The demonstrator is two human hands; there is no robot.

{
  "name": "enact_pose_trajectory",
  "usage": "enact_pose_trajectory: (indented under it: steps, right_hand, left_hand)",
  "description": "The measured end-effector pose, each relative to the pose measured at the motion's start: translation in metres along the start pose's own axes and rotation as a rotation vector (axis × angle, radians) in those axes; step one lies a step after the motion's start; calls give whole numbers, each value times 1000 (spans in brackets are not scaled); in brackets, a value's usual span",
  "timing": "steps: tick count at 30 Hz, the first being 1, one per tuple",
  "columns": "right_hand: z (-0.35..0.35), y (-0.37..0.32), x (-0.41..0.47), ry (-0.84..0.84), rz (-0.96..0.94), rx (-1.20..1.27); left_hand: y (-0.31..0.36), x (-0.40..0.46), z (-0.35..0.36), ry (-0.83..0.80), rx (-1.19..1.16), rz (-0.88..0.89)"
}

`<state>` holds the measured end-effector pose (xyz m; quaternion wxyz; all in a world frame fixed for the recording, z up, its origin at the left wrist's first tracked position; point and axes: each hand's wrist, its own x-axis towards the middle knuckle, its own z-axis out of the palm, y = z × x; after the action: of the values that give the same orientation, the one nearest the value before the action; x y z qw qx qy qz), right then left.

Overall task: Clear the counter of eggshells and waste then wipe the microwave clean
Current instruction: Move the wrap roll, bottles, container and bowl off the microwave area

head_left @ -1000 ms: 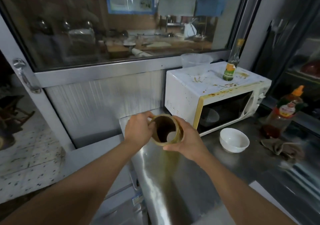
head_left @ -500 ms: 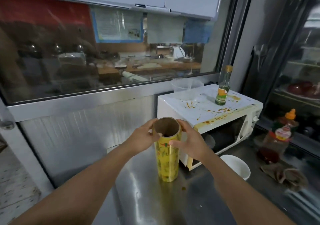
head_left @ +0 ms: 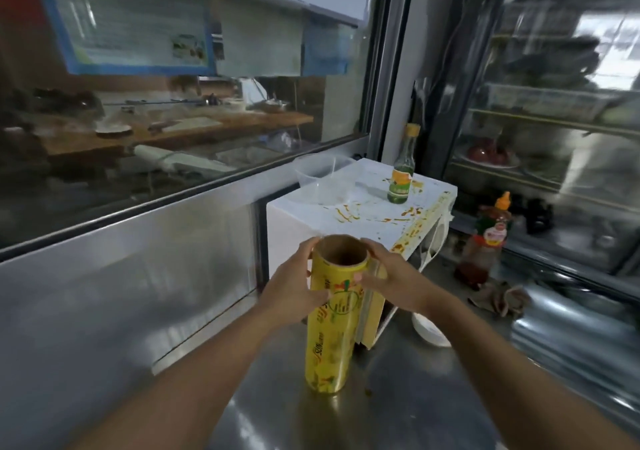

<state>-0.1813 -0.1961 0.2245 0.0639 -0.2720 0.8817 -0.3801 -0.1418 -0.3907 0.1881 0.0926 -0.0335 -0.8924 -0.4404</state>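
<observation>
**Wrap roll stood upright on the desk**

The tall yellow printed roll of cling film on a brown cardboard core point(head_left: 332, 314), held tilted above the steel desk point(head_left: 398, 415) a second ago, has been set on end beside the white sauce-streaked microwave point(head_left: 363, 221). Both grips are clenched round its top — the left hand point(head_left: 294, 293) on the near side, the right hand point(head_left: 391, 276) opposite. The clutter is judged nearly moved aside; the microwave is not yet wiped.

Containers: a clear plastic tub point(head_left: 325, 179) on the microwave appears empty; the green glass bottle point(head_left: 401, 169) beside it is dark-filled below; the orange-capped squeeze bottle point(head_left: 485, 241) holds reddish sauce low down; the white bowl point(head_left: 429, 330) is half hidden — its contents cannot be told.
</observation>
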Motion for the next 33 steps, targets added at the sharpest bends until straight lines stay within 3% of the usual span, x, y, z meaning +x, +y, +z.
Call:
enact_pose_trajectory:
  steps: [6,14,22,29,33]
  right_hand:
    - [1,0,-2,19,98,16]
    - [6,-14,23,39,14,-112]
    - [10,-9,46,74,-41,-149]
    - [26,-39,95,104,-91,-122]
    - [40,-57,132,97,-121,-124]
  left_hand:
    - [-13,0,6,1,-29,5]
    - [-33,-1,30,-135,-179,-152]
    - [-42,-1,56,4,-527,-282]
    - [-53,18,13,116,-562,-275]
    - [-71,34,-21,141,-471,-270]
